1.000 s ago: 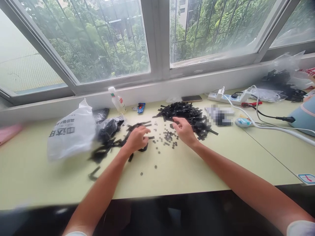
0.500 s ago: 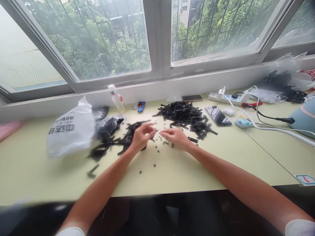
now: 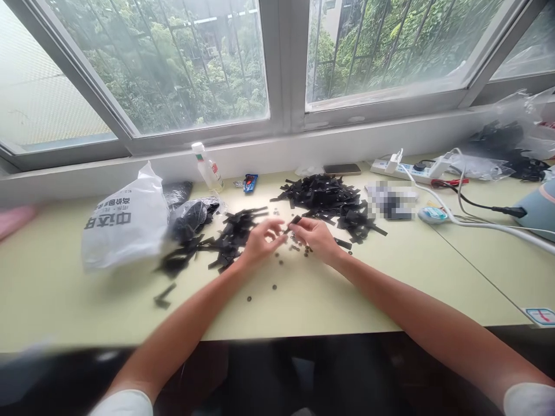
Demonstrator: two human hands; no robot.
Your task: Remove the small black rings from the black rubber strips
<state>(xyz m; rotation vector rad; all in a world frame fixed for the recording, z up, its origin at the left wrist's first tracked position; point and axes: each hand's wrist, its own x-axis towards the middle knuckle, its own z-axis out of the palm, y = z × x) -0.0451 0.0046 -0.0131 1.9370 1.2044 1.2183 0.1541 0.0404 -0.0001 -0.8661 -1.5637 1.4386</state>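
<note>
Pinching one black strip (image 3: 295, 221) together, left hand (image 3: 259, 242) and right hand (image 3: 315, 237) meet above scattered small discs (image 3: 299, 249). White bag (image 3: 124, 226) bears dark print, unreadable here.

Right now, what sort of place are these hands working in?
Probably a small piecework bench by a window: a pale green table holds a pile of black strips, scattered small round pieces and a power strip.

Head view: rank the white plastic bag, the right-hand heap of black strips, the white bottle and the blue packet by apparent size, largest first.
1. white plastic bag
2. heap of black strips, not far behind
3. white bottle
4. blue packet
</note>
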